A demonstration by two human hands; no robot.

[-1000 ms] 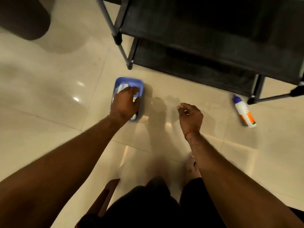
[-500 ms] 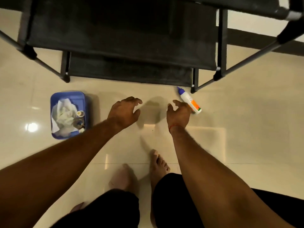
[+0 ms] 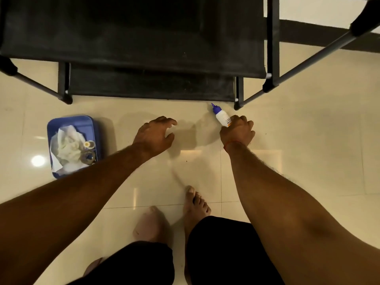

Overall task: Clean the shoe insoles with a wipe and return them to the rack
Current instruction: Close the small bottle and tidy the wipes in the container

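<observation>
A black shoe rack (image 3: 131, 48) with fabric shelves stands across the top of the view; no insoles show on it. A white bottle (image 3: 221, 115) with a blue nozzle lies on the floor by the rack's right front leg. My right hand (image 3: 238, 130) closes its fingers round the bottle's lower end. My left hand (image 3: 155, 135) hovers over the bare floor with loosely curled fingers, holding nothing. A blue tray (image 3: 90, 124) at the left holds crumpled white wipes (image 3: 65, 144) and two small round items.
The floor is glossy cream tile (image 3: 308, 151) with a light reflection at the left. My bare feet (image 3: 195, 202) stand at the bottom centre. The rack's metal legs (image 3: 239, 99) reach the floor near the bottle.
My right hand has reached the bottle and closed round it. My left hand left the tray a second ago and now hovers mid-floor. The view swung right, towards the rack.
</observation>
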